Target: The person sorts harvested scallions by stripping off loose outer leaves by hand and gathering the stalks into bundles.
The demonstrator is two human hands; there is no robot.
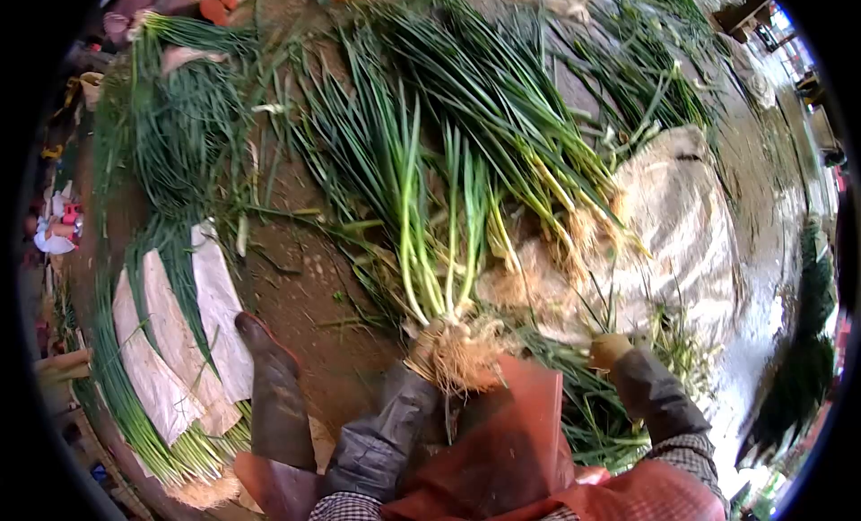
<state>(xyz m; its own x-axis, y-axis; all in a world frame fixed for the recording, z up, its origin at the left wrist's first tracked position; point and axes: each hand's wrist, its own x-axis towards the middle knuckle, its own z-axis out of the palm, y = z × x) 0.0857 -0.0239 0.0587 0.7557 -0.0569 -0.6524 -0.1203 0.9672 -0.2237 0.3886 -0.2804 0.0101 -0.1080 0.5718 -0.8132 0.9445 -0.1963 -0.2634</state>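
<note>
My left hand [423, 349] is closed around the root end of a small bunch of green onions [421, 243]. Their pale roots [468, 349] spill out beside it, and the long leaves point away from me. Over to the right, my right hand [610, 349] is low beside the edge of a pale sack and some loose green leaves [583, 395]. Its fingers are too small and blurred to make out. A larger pile of green onions [502, 99] lies just beyond, roots toward the sack.
A pale woven sack [682, 216] covers the ground at right. Bundled green onions with cloth strips [157, 342] lie at left, near a dark boot [273, 386]. Another leafy heap [179, 117] sits at upper left. Trimmings litter the brown dirt floor [314, 279].
</note>
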